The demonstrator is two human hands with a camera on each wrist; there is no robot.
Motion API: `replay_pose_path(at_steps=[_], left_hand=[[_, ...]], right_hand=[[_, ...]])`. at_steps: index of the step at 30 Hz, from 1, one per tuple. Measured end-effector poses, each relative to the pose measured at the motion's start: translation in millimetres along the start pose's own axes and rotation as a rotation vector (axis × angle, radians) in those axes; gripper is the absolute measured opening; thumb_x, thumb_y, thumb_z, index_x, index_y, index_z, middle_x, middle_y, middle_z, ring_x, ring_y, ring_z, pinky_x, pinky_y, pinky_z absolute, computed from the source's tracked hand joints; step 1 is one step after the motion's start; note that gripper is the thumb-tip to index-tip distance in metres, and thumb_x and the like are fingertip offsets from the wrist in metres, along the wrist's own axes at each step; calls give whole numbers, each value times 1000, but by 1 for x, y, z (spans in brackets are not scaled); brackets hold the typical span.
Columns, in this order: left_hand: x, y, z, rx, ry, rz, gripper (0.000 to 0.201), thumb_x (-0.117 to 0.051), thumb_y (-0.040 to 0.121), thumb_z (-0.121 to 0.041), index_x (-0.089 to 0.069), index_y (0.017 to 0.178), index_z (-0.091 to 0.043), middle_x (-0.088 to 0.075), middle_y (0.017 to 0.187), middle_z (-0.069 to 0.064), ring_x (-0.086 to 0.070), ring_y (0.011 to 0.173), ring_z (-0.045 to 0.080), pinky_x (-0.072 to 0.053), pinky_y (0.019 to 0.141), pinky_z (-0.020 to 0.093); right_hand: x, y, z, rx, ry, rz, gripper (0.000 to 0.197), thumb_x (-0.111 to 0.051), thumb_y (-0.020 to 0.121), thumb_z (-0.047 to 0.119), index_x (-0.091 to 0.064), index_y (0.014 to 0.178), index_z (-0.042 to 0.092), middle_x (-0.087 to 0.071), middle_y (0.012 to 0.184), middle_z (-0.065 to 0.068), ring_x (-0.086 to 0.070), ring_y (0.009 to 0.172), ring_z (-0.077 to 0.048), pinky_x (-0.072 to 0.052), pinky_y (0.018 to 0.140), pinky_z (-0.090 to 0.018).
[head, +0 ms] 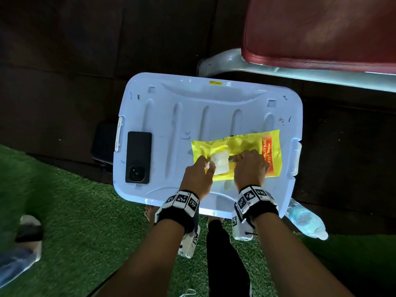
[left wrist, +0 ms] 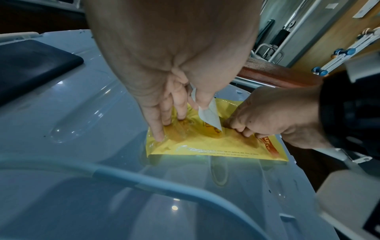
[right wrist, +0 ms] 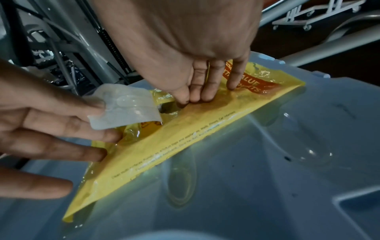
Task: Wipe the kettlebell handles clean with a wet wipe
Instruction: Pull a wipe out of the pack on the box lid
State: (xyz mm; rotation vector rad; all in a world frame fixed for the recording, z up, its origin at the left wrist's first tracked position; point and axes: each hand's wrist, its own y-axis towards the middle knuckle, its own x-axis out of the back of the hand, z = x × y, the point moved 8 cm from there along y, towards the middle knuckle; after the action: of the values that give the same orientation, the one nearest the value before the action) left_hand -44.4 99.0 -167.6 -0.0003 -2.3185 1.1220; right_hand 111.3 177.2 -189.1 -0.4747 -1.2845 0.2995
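Note:
A yellow wet wipe pack (head: 246,146) lies flat on the right half of a pale blue bin lid (head: 192,116). My left hand (head: 211,166) pinches the pack's white seal flap (head: 220,162) between thumb and forefinger and holds it peeled back. In the left wrist view the flap (left wrist: 209,115) stands up from the pack (left wrist: 216,146) while the other left fingers (left wrist: 158,133) press on the pack's end. My right hand (right wrist: 195,99) presses its fingertips on the pack (right wrist: 185,138) at the uncovered opening beside the flap (right wrist: 123,107). No wipe shows. No kettlebell is in view.
A black phone (head: 138,156) lies face down on the lid's left side. A plastic water bottle (head: 306,219) lies on the floor at the lid's right corner. A red padded bench (head: 321,28) on a metal frame stands behind. Green turf is underfoot, with a sandal (head: 27,232) at left.

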Motion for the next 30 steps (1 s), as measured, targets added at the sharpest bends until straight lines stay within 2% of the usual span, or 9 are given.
replay_pose_path(at_steps=[4,9,12,15,17,20,23,27,30], left_hand=[[-3,1,-2,4,42,-2,36,-43,107,-41,-56,120,-10,-68,126,14,-61,116,36,-47,88,38],[-7,0,-3,19,33,-21,37,-41,108,-41,-55,121,-10,-70,117,18,-63,111,38,-49,88,42],[-8,-2,-1,41,-7,-26,38,-40,108,-41,-55,122,-9,-69,122,19,-62,115,38,-49,92,43],[-9,-5,0,43,-26,-32,38,-40,108,-41,-55,122,-10,-68,125,17,-62,117,37,-49,95,43],[-9,-6,-2,30,-19,-38,37,-41,108,-41,-56,122,-10,-68,128,15,-62,118,36,-49,95,42],[-8,-7,-4,14,27,-52,35,-44,107,-41,-58,120,-12,-69,125,14,-63,114,37,-50,93,42],[-4,-7,-10,-26,87,-100,31,-47,106,-39,-62,114,-14,-72,118,12,-65,107,35,-50,88,40],[-2,-8,-23,-116,135,-173,25,-53,104,-34,-64,108,-12,-67,112,8,-62,108,28,-46,92,39],[-10,-8,-40,-219,116,-140,22,-57,102,-32,-62,113,-13,-61,115,5,-63,106,23,-46,91,36]], right_hand=[[2,-1,-1,12,176,91,22,-51,101,21,-71,101,14,-68,112,-8,-59,111,-31,-41,97,-40],[19,-22,4,-33,1001,291,14,-54,101,11,-66,104,7,-69,112,-15,-64,105,-29,-53,84,-35],[48,-30,-3,-55,1460,272,23,-45,105,11,-64,92,17,-71,99,-5,-68,97,-26,-56,79,-33],[72,-30,-24,-52,1725,202,19,-44,106,19,-59,94,20,-74,106,-7,-72,96,-30,-59,78,-33],[81,-28,-41,-12,1586,112,14,-45,106,23,-54,95,20,-74,111,-11,-73,93,-30,-59,76,-33],[78,-21,-59,85,1121,45,15,-50,104,21,-52,89,22,-77,95,-5,-74,83,-24,-56,75,-40],[52,-17,-61,178,729,125,19,-58,100,20,-51,83,25,-75,81,7,-73,72,-8,-57,70,-29],[27,-7,-76,113,631,55,19,-69,91,16,-52,87,22,-69,83,11,-69,73,-11,-53,67,-22],[19,0,-91,-16,657,-41,13,-69,91,25,-57,90,24,-71,84,6,-69,70,-14,-40,60,-6]])
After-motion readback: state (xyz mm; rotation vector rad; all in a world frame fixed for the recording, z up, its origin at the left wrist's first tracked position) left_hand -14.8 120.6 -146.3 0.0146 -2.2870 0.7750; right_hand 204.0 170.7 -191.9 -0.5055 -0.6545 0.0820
